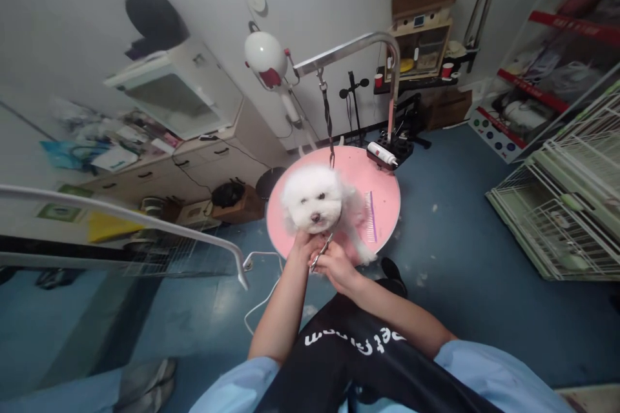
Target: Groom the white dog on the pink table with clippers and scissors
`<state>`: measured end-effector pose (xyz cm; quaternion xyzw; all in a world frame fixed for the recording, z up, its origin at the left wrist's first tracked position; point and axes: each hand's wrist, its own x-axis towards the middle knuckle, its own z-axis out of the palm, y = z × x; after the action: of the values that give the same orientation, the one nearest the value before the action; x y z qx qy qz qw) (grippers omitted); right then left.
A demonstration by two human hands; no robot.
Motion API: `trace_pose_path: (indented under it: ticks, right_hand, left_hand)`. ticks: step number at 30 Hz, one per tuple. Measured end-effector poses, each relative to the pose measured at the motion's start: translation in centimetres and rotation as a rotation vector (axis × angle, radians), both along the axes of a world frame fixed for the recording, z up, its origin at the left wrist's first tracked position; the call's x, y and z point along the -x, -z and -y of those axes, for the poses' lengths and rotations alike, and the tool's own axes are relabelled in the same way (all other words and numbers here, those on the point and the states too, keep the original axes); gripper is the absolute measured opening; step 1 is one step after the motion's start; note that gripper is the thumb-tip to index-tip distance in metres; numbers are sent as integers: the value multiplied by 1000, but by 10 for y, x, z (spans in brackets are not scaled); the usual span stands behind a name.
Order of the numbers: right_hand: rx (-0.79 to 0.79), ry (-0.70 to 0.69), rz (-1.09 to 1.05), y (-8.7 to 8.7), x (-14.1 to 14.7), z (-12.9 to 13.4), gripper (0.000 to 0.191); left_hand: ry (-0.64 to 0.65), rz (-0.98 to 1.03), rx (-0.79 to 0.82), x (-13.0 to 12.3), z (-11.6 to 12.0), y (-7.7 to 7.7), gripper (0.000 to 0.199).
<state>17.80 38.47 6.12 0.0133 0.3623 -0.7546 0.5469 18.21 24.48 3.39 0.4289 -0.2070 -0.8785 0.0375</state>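
A fluffy white dog (314, 197) faces me on a round pink table (334, 160), with a dark strap (328, 117) hanging from a metal arm behind its head. Under the dog's chin, my left hand (308, 244) is closed against the fur. My right hand (336, 264) is closed on silver scissors (321, 253), whose blades point up toward the right side of the dog's neck. Beside the dog, a purple-backed comb (372, 218) lies on the table. A white bottle (382, 153) rests on the black tray at the table's back right edge.
A white-and-red lamp or dryer head (266, 55) stands behind the table. Wire cages (571, 206) are on the right, and a cabinet (194, 158) is at the left. A white curved bar (145, 216) crosses the left side. Another person's shoes (152, 387) show at lower left.
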Motion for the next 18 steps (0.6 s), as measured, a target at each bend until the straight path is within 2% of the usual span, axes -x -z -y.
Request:
trace_pose_path:
  ticks: [4,9,14,18]
  right_hand:
    - [-32,-7,-1,-2,3,-11,47]
    - [-94,-74,-96,-4,14,-13,48]
    - [-143,-62,-124,-2,16,-22,47]
    - [-154,-110,-190,-4,24,-24,45]
  left_hand:
    - [-148,-68,43,6,-9,-3,11]
    - [-116,-5,-4,8,-15,-3,15]
    - [-168,-162,-38,8,-19,-5,10]
    - [-191,-183,-41,9,-22,-5,14]
